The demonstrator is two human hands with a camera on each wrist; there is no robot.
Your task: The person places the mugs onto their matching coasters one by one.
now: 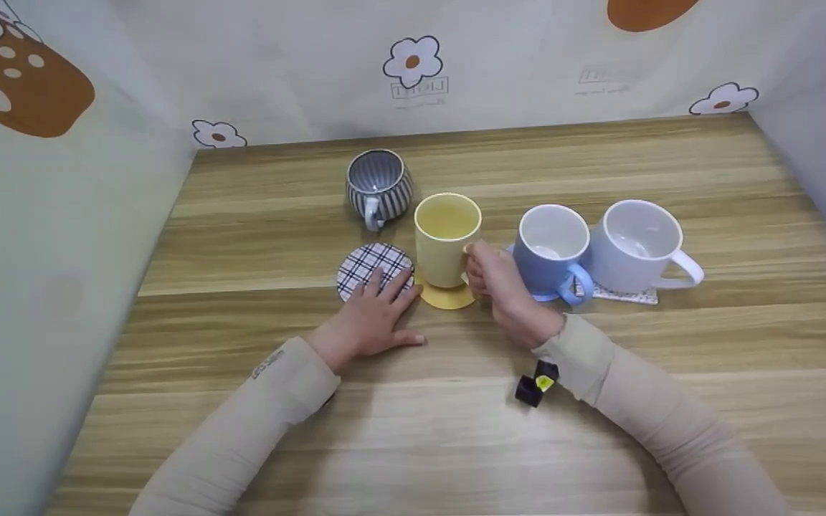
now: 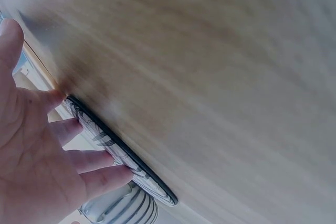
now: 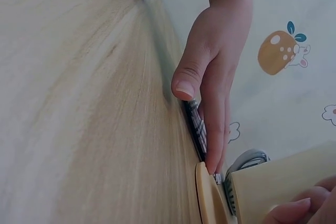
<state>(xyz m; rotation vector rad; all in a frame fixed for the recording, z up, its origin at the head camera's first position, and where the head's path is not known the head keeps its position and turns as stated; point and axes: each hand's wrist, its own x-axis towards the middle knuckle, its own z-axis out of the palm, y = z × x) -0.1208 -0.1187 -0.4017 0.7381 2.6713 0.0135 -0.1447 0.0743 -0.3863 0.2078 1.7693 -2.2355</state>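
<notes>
My left hand point(image 1: 371, 315) lies with spread, straight fingers on a round plaid coaster point(image 1: 368, 266), as the left wrist view also shows. By its handle, my right hand point(image 1: 497, 285) grips a yellow mug point(image 1: 442, 258). That mug is upright over a yellow coaster point(image 1: 449, 298); whether its base touches the coaster I cannot tell. The mug's handle is mostly hidden by the curled fingers. Behind the plaid coaster stands a striped mug point(image 1: 390, 199), its handle facing me. In the right wrist view, the left fingertips touch the plaid coaster close to the yellow coaster point(image 3: 207, 198).
Right of my right hand stand a blue mug point(image 1: 538, 265) on a blue coaster and a white mug point(image 1: 624, 265) on a speckled square coaster point(image 1: 632, 296). A small black device point(image 1: 530, 391) shows by the right sleeve. Patterned fabric walls point(image 1: 513, 64) border the wooden table point(image 1: 413, 451).
</notes>
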